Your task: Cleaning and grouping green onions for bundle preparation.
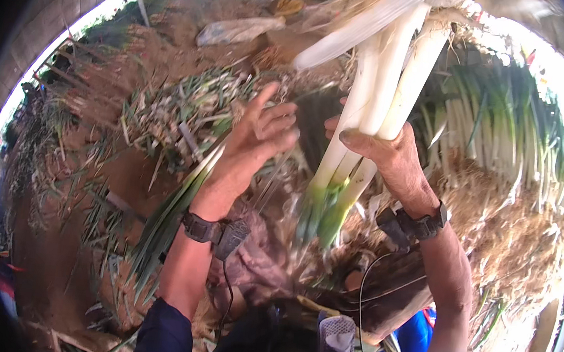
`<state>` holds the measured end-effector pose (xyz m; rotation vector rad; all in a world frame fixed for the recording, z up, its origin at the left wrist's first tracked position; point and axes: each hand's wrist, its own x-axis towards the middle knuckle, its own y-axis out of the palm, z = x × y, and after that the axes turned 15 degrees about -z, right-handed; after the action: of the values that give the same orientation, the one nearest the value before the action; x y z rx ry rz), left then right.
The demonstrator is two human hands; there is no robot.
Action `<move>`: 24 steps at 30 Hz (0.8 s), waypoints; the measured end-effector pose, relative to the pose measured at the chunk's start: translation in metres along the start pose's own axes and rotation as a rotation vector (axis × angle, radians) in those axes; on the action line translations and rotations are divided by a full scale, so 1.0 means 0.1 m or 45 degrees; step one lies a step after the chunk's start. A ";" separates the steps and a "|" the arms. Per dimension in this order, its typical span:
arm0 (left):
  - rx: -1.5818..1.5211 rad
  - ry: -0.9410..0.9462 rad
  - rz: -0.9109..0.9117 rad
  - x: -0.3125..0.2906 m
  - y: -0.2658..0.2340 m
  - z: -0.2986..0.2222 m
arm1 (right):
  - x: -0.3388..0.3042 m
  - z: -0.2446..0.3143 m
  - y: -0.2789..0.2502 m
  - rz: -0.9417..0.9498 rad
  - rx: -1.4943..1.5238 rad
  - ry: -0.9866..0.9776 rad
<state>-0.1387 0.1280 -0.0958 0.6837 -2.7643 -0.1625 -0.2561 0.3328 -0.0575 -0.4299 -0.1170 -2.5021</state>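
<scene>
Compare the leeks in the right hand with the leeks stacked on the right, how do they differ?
The held leeks are a few stalks gripped upright by the right hand, white shafts up, green ends down. The stacked leeks are many, lying in a pile on straw. Both have white shafts and green leaves.

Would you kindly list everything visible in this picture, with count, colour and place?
Leek bunch: several stalks, white shading to green, centre, held upright-ish in the right hand.
Stacked leeks: many, white and green, right side on the straw.
Trimmed leaves and roots pile: one heap, green and pale, left of centre on the ground.
Long green leaves: a few, green, passing behind the left wrist.
Straw: one mass, tan, lower right.
Soil: brown, upper left.
Pale sack: one, whitish, top on the soil.
Wrist straps: two, dark, one on each wrist.
Left hand: open, fingers curled, beside the bunch.
Right hand: grip shut on the bunch.
</scene>
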 end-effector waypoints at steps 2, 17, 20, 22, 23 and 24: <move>-0.193 0.090 -0.005 0.07 0.05 0.31 | 0.01 0.10 0.00 -0.023 0.166 0.062; -0.050 -0.436 0.216 -0.27 0.84 1.21 | 0.59 0.09 -0.66 -0.417 -0.407 -0.867; -0.076 -0.479 0.255 -0.27 0.78 1.27 | 0.84 0.23 -0.74 -0.204 -0.061 -0.513; -0.152 -0.481 0.294 -0.28 0.76 1.29 | 0.94 0.32 -0.73 -0.198 -0.554 -0.717; -0.158 -0.488 0.298 -0.27 0.75 1.29 | 0.96 0.33 -0.73 -0.179 -1.051 -0.914; -0.170 -0.497 0.317 -0.26 0.73 1.29 | 0.94 0.31 -0.72 -0.338 -1.334 -1.147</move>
<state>-0.1875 0.2096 -0.2120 0.2919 -3.1394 -0.4665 -0.3612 0.3470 0.0036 -2.0228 0.8628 -2.2022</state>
